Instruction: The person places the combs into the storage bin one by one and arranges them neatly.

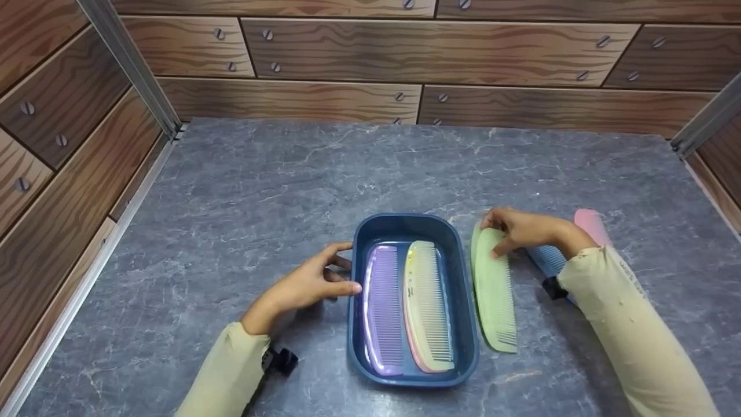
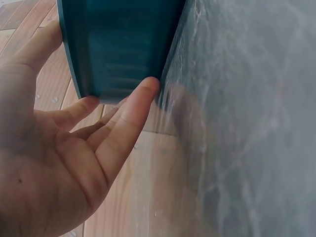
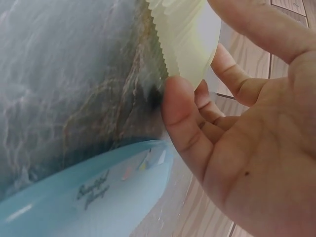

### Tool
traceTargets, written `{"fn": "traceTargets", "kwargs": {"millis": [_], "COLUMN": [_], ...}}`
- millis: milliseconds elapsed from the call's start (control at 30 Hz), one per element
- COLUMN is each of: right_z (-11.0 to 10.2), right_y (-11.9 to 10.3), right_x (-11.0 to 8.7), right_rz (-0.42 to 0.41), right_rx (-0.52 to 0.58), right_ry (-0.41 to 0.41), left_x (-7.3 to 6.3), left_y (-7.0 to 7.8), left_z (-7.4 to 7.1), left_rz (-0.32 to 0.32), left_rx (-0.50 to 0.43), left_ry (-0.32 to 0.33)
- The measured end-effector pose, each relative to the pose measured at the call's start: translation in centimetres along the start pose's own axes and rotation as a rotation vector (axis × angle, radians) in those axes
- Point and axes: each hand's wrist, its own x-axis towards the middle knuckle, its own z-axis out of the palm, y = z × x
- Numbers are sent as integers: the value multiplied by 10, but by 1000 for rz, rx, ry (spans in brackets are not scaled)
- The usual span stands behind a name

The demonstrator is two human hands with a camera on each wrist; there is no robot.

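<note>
My left hand (image 1: pixel 310 281) touches the left side of a dark blue plastic tub (image 1: pixel 354 347), thumb at the rim and other fingers along the outer wall. In the left wrist view, the fingertips (image 2: pixel 148 89) meet the tub's wall (image 2: pixel 118 49). My right hand (image 1: pixel 524 229) pinches the upper end of a light green comb (image 1: pixel 495 301) right of the tub. A second green edge shows beneath that comb. Inside the tub lie a purple comb (image 1: pixel 383 313) and a cream comb (image 1: pixel 428 307), with a pink edge under the cream one.
Partly hidden behind the right arm, a blue comb (image 1: pixel 547 258) and a pink comb (image 1: pixel 591 225) lie on the grey marbled table (image 1: pixel 278 185). The blue comb (image 3: pixel 94 192) shows close below the right hand in its wrist view. Wood-patterned panels (image 1: pixel 434 52) border the table.
</note>
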Motion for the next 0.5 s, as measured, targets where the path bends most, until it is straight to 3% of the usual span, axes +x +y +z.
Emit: {"fn": "traceTargets", "kwargs": {"millis": [500], "right_z": [3], "right_y": [-2], "right_x": [-3], "right_rz": [-43], "right_rx": [20], "right_ry": [29], "left_x": [1], "left_y": [-1], "left_z": [0], "left_rz": [8], "left_rx": [45], "left_ry": [23]}}
